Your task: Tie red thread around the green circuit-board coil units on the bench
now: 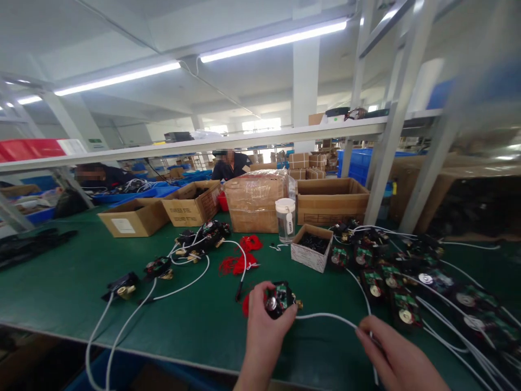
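My left hand [266,331] is closed around a small black housing with a green circuit board [281,293], thumb and fingers on its sides. A round silver part and a brass fitting show on it. From that housing a white cable [325,315] runs right, and my right hand [391,347] pinches it between thumb and fingers. Bundles of red wire [238,264] lie behind my left hand, partly hidden by it. Right of my hands lie several similar circuit-board housings [404,309] with white cables. More black housings [122,285] with brass fittings lie on the left.
A small carton [308,259] of black parts stands beyond my hands, beside a clear lidded cup [286,227]. Larger cardboard boxes [256,203] line the back of the green table [183,326]. A metal shelf [228,142] spans above. Two people are across the table.
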{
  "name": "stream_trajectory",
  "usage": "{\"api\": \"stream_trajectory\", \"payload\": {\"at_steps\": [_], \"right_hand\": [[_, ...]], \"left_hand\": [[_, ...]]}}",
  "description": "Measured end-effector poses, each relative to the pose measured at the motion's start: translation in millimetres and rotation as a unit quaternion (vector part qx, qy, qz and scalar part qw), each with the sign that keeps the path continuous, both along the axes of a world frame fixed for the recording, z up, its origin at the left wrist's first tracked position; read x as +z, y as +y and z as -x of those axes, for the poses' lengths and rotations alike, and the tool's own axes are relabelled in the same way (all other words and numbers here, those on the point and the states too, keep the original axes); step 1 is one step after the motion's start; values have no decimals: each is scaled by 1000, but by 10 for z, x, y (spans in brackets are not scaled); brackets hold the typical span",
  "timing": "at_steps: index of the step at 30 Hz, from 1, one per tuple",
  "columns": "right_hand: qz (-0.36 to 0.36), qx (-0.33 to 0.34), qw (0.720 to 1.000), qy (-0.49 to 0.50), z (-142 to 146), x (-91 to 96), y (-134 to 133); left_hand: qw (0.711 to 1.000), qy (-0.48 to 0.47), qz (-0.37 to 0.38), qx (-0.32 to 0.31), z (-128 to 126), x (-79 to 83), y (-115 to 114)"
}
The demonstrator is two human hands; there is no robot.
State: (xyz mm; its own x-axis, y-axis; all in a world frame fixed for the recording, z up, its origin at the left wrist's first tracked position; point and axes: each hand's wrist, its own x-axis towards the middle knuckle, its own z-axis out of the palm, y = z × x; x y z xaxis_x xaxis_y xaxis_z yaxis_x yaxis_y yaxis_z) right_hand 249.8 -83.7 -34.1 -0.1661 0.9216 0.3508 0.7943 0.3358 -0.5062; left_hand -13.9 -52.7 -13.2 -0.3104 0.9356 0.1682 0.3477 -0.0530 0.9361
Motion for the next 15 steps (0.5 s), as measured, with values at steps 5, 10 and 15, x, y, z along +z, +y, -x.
{"api": "stream_trajectory", "payload": {"at_steps": [5,10,15], "right_hand": [[-133,-127,961,-207,-16,-59,327],[-99,-106,955,-260,117,-193,344],[-79,-103,952,-278,92,-315,266]], "left_hand": [[997,68,-30,-33,-481,-256,128],[986,112,-39,-116,-472,-362,72],[975,164,-55,-141,-316,-407,60]]}}
